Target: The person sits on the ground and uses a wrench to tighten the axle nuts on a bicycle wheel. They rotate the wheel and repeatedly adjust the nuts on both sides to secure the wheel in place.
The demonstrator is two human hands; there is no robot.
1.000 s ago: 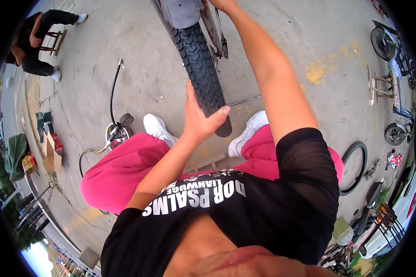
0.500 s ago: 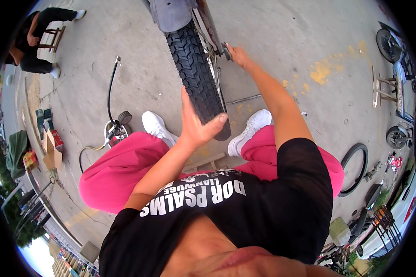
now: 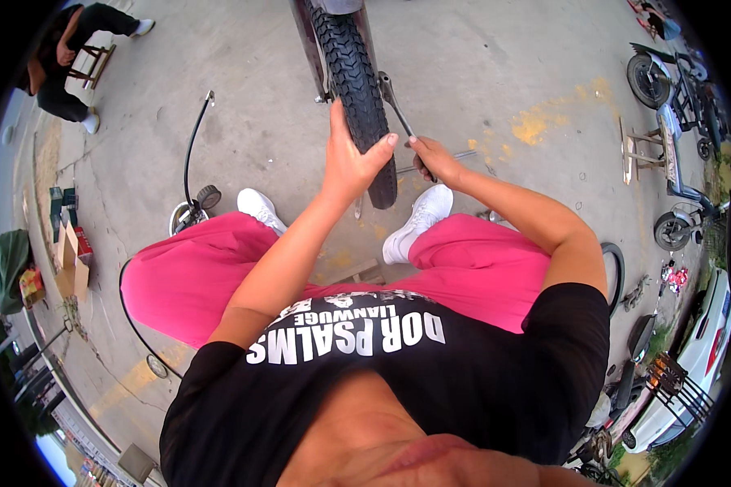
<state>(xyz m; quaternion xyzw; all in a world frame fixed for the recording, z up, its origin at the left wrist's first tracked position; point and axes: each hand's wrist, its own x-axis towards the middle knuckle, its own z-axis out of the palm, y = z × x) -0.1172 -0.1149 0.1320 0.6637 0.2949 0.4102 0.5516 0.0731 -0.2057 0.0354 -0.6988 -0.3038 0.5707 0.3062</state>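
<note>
By the left hand (image 3: 353, 162), the knobby bicycle tyre (image 3: 353, 73) is gripped near its lower end, thumb across the tread. A wrench (image 3: 398, 109) is grasped in the right hand (image 3: 434, 160), its head held at the wheel's right side. Rightward, open concrete (image 3: 487, 65) is bounded by a parked scooter (image 3: 650, 81); leftward, by an air hose (image 3: 188, 158).

Top edge crops the fender (image 3: 339, 6); right grip (image 3: 439, 162) partly hides the wrench (image 3: 398, 108).
</note>
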